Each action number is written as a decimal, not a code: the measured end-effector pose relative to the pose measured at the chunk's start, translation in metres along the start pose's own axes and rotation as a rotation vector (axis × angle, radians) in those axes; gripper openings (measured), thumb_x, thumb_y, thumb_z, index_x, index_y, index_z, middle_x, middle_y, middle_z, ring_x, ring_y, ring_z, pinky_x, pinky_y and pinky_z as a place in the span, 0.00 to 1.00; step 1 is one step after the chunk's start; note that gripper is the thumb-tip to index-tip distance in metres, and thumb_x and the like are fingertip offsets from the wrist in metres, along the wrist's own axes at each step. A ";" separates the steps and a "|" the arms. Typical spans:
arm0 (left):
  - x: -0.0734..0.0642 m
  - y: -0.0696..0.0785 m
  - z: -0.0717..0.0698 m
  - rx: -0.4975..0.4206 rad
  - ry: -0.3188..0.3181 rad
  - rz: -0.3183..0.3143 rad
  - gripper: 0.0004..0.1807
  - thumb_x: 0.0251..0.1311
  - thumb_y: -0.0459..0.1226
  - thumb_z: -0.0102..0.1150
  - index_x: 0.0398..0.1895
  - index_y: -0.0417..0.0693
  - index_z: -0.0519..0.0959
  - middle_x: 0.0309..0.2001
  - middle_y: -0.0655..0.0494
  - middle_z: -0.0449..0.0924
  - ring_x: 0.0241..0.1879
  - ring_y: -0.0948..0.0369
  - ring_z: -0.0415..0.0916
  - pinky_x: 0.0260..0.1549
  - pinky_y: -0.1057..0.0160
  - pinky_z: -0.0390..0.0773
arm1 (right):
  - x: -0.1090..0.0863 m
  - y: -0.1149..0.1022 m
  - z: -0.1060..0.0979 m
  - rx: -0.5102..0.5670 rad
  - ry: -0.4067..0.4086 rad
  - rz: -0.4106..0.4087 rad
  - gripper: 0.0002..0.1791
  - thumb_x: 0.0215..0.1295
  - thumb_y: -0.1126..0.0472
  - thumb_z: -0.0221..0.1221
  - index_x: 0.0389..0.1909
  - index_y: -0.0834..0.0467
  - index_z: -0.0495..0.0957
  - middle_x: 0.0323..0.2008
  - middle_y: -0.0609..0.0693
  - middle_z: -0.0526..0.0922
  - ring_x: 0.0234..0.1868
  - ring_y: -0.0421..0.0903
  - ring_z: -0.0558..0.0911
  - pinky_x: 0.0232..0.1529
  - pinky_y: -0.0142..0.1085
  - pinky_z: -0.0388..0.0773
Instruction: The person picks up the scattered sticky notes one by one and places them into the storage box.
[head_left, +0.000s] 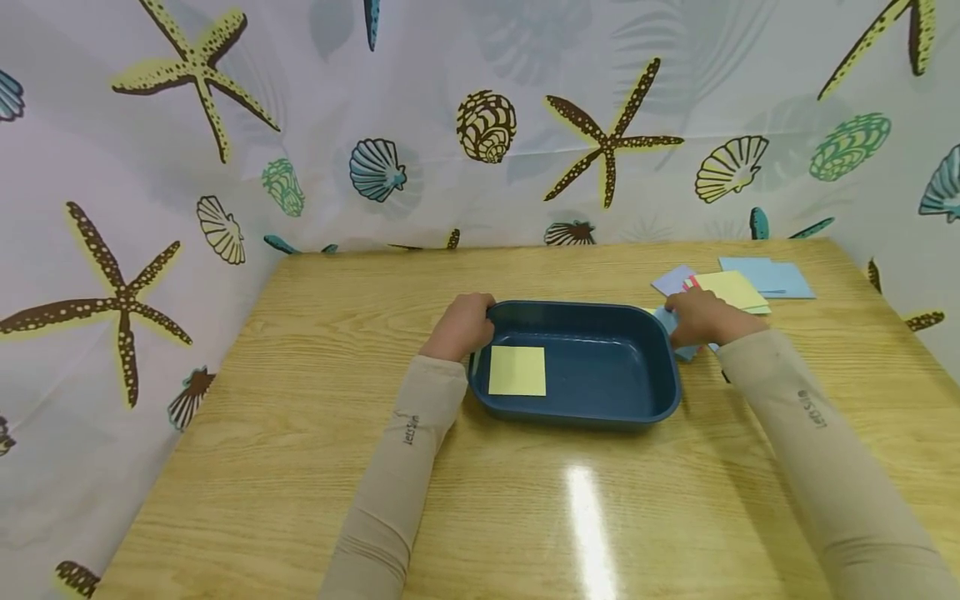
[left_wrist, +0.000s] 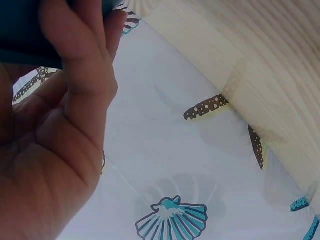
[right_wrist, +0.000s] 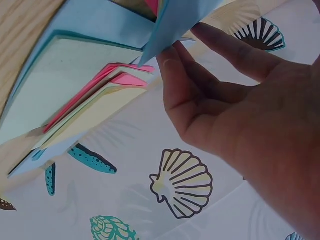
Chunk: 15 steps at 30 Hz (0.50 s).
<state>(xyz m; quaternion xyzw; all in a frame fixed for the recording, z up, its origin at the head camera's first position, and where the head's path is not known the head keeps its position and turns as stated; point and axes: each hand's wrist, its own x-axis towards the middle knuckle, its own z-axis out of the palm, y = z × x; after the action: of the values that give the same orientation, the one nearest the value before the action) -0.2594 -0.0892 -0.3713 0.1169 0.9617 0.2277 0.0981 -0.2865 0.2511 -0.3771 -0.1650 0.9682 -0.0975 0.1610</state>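
A dark blue rectangular tray [head_left: 600, 408] sits on the wooden table, with a yellow sticky note [head_left: 517, 371] lying flat in its left part. My left hand [head_left: 461, 327] grips the tray's back left corner, fingers curled over the rim. Just past the tray's right end, my right hand [head_left: 703, 317] pinches blue paper [right_wrist: 175, 30] between thumb and fingers. Under and around that hand spread loose coloured paper squares: a yellow stack [head_left: 731, 288], blue sheets [head_left: 780, 278] and a purple one [head_left: 672, 278]. In the right wrist view, pink edges [right_wrist: 90, 90] show among the layers.
The wooden table [head_left: 337, 333] reaches back to a white curtain [head_left: 420, 100] printed with starfish and shells, which also hangs along the left and right sides. Near my right forearm a small dark object [head_left: 725, 377] peeks out.
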 end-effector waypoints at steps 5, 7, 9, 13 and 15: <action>0.000 0.000 -0.001 0.003 0.006 0.010 0.22 0.62 0.24 0.45 0.60 0.36 0.74 0.54 0.42 0.78 0.47 0.53 0.76 0.49 0.57 0.76 | -0.003 -0.004 -0.005 -0.048 0.036 0.006 0.33 0.50 0.57 0.64 0.52 0.74 0.68 0.41 0.70 0.78 0.38 0.65 0.76 0.40 0.57 0.70; 0.000 0.000 -0.001 0.002 0.011 0.014 0.22 0.62 0.24 0.45 0.59 0.35 0.74 0.54 0.42 0.78 0.47 0.54 0.76 0.49 0.57 0.76 | -0.005 -0.004 -0.008 -0.049 0.056 -0.007 0.32 0.52 0.55 0.64 0.52 0.72 0.68 0.41 0.70 0.78 0.38 0.65 0.77 0.40 0.57 0.71; 0.000 -0.001 0.000 0.004 0.012 0.014 0.21 0.63 0.24 0.46 0.59 0.36 0.74 0.54 0.42 0.78 0.47 0.54 0.76 0.49 0.57 0.76 | -0.007 -0.005 -0.010 -0.036 0.067 -0.018 0.33 0.54 0.51 0.65 0.52 0.71 0.68 0.42 0.71 0.76 0.38 0.64 0.77 0.40 0.56 0.72; 0.000 -0.002 0.001 0.008 0.008 0.006 0.21 0.63 0.25 0.46 0.60 0.36 0.74 0.54 0.42 0.78 0.47 0.54 0.77 0.49 0.57 0.76 | -0.010 -0.004 -0.014 0.016 0.065 -0.037 0.35 0.55 0.49 0.65 0.53 0.72 0.68 0.45 0.74 0.72 0.40 0.62 0.76 0.41 0.54 0.74; 0.000 -0.002 0.001 0.007 0.007 0.002 0.21 0.64 0.25 0.46 0.60 0.36 0.74 0.54 0.42 0.78 0.47 0.54 0.77 0.49 0.57 0.76 | -0.011 -0.004 -0.016 0.039 0.065 -0.046 0.35 0.56 0.51 0.66 0.54 0.73 0.67 0.46 0.75 0.70 0.41 0.62 0.75 0.42 0.54 0.74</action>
<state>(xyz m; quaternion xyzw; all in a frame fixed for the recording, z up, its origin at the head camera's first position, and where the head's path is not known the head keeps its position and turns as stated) -0.2591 -0.0904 -0.3726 0.1174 0.9628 0.2246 0.0943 -0.2808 0.2537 -0.3580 -0.1805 0.9668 -0.1254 0.1304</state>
